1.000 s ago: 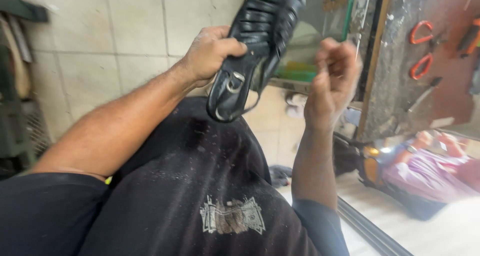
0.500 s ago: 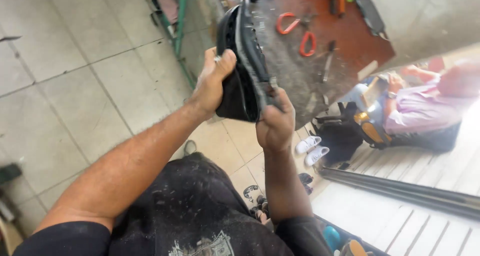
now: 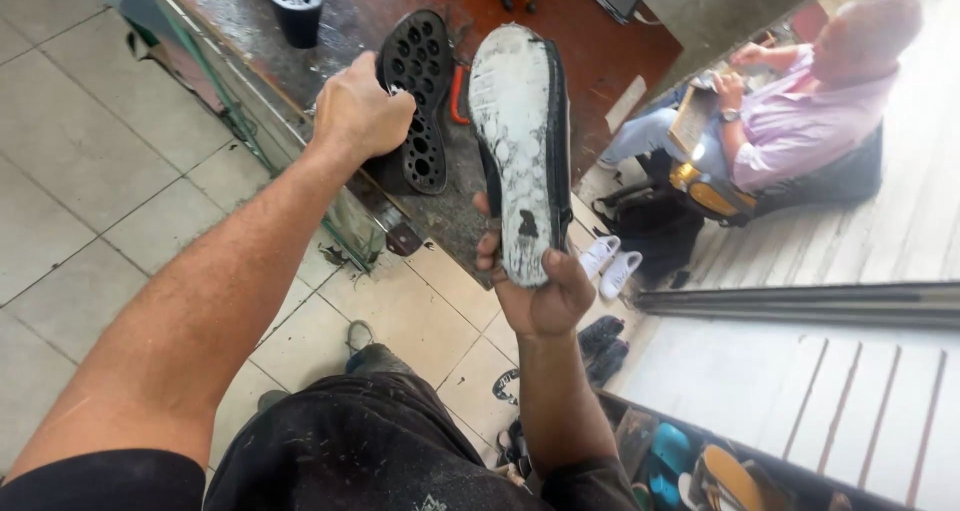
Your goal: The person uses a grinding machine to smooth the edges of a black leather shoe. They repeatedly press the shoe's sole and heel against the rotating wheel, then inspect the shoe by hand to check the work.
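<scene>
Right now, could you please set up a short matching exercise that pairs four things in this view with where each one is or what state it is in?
Things:
1. Shoe
2. Perforated black sole
3. Pair of white sneakers
4. Seated person in a pink shirt

Places or states:
A. Under the left hand, on the workbench
B. On the floor beside a black bag
C. Held up in the right hand, whitish underside showing
D. Upper right, beyond the workbench

Pairs: 1-C, 2-A, 3-B, 4-D

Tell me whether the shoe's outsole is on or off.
Off: the shoe shows a bare whitish underside; the left hand touches the perforated black sole.
</scene>
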